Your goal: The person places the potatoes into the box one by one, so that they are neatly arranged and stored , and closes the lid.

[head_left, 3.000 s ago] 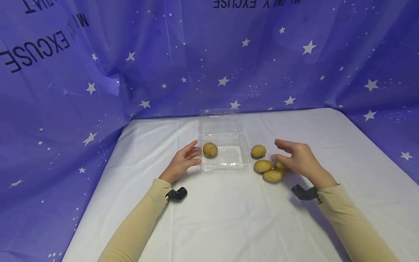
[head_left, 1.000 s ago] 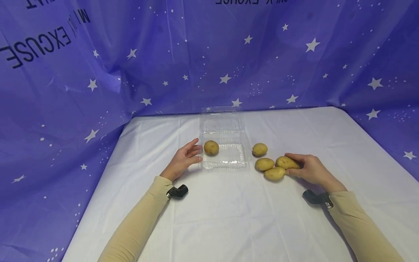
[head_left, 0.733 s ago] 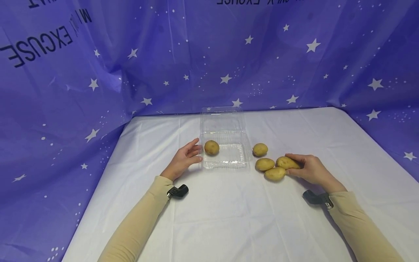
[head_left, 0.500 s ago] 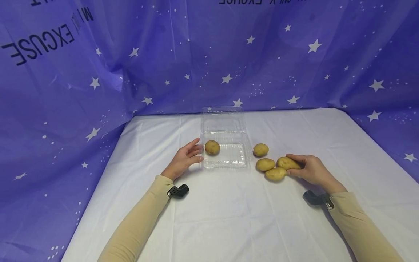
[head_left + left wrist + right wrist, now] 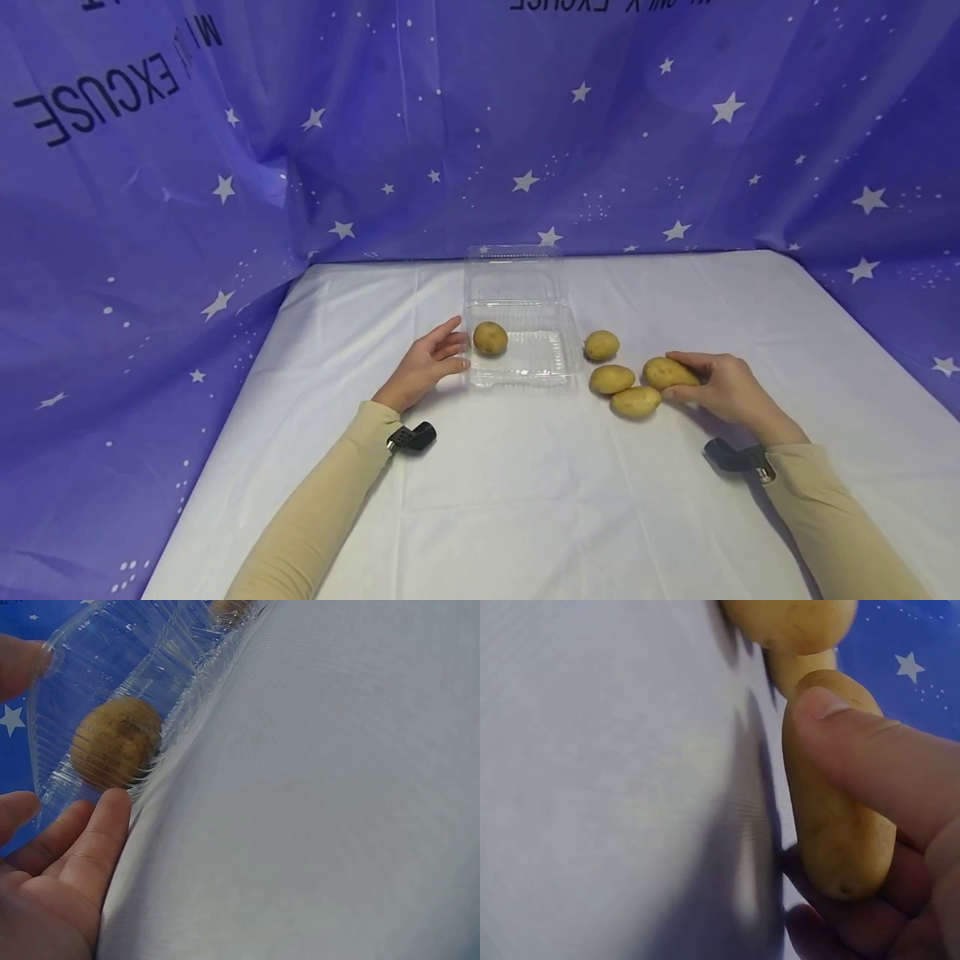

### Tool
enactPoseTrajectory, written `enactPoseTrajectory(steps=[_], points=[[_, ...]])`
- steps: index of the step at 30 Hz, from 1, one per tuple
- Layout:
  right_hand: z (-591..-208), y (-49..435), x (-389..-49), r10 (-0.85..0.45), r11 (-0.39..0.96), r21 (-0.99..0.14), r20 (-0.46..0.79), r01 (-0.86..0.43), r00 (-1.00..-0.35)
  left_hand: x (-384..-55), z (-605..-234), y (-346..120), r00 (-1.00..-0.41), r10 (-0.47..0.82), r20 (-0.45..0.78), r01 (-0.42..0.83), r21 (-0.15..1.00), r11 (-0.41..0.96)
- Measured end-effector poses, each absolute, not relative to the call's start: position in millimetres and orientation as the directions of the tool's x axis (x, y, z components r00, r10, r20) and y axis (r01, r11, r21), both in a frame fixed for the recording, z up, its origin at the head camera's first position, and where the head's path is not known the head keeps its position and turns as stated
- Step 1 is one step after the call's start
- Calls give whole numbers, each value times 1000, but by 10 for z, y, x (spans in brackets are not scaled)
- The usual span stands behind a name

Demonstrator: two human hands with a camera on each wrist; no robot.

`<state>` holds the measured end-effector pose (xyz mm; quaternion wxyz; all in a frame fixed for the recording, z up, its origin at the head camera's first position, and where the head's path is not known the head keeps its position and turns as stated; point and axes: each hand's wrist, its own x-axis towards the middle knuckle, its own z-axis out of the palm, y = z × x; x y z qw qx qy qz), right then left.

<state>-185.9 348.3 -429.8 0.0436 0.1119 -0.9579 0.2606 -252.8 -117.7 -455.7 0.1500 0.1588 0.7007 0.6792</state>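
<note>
Head view: right hand [image 5: 726, 387] pinched a potato [image 5: 667, 372] to the right of the clear clamshell container [image 5: 534, 351], long axis pointing roughly toward it. Left hand [image 5: 425, 368], fingers loosely spread, was nearer, beside the container's left wall.

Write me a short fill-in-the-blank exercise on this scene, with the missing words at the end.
1. The person's ____ hand holds a potato.
2. Inside the clear plastic clamshell container, the number of potatoes is ____.
3. The head view shows ____ potatoes altogether.
4. The tablecloth is ____ in colour.

Missing words: right; one; five; white.
</note>
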Motion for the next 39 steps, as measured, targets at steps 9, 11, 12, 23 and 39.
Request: enactPoseTrajectory(steps=[9, 11, 12, 23, 39], points=[[-4157, 3434, -1942, -194, 807, -515, 234, -290, -953, -2536, -4548, -1166, -905, 425, -6, 6, 1000, 26], [-4084, 3376, -1977, -198, 795, -526, 246, -302, -949, -2534, -4546, -1171, -906, 422, -8, 4, 1000, 26], [-4045, 3336, -1998, -201, 788, -532, 255, -311, -946, -2533, -4546, -1173, -907, 422, -7, 3, 1000, 25], [-3778, 2772, -2208, -277, 730, -586, 218, -352, -936, -2538, -4545, -1171, -908, 419, -13, 2, 999, 36], [-3739, 1824, -2354, -383, 688, -589, 203, -425, -901, -2539, -4531, -1180, -912, 410, -17, 3, 999, 49]])
